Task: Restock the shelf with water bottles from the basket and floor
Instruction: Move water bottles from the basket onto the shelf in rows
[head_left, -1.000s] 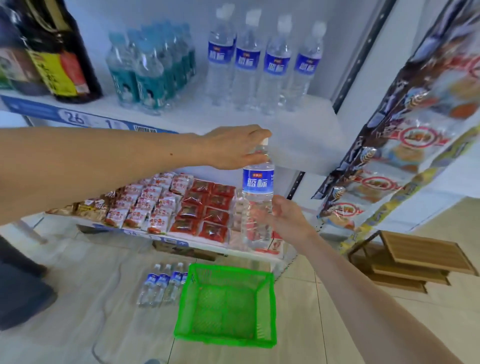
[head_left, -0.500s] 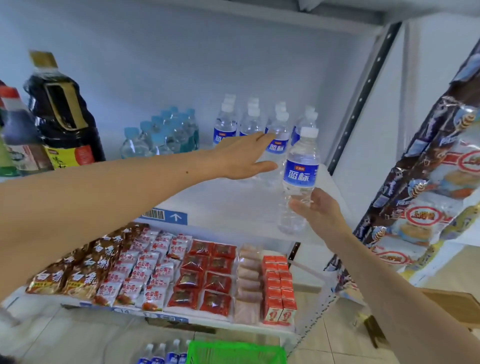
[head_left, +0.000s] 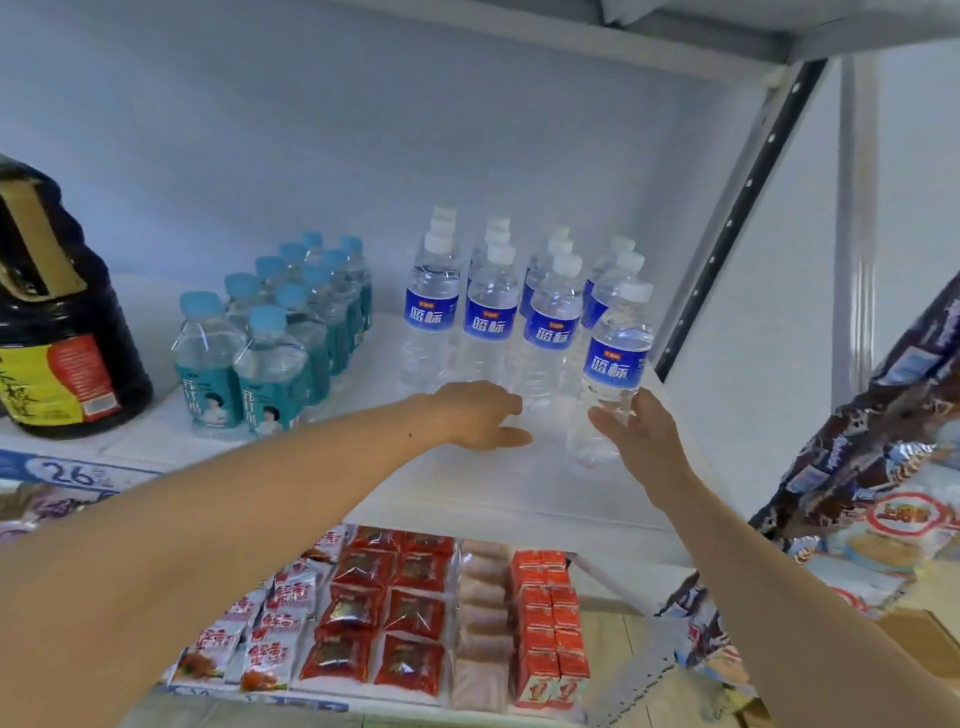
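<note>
The right hand (head_left: 641, 441) is wrapped around the lower body of a water bottle (head_left: 613, 374) with a blue label, holding it upright at the front right of the white shelf (head_left: 467, 483); whether its base touches the shelf cannot be told. The left hand (head_left: 480, 415) hovers just beside it, fingers loosely curled, holding nothing, close in front of the rows of matching bottles (head_left: 488, 306). Left of those stand the teal-capped bottles (head_left: 270, 338), and at the far left a big dark jug (head_left: 57, 322). On the shelf below lie red snack packets (head_left: 384, 613).
</note>
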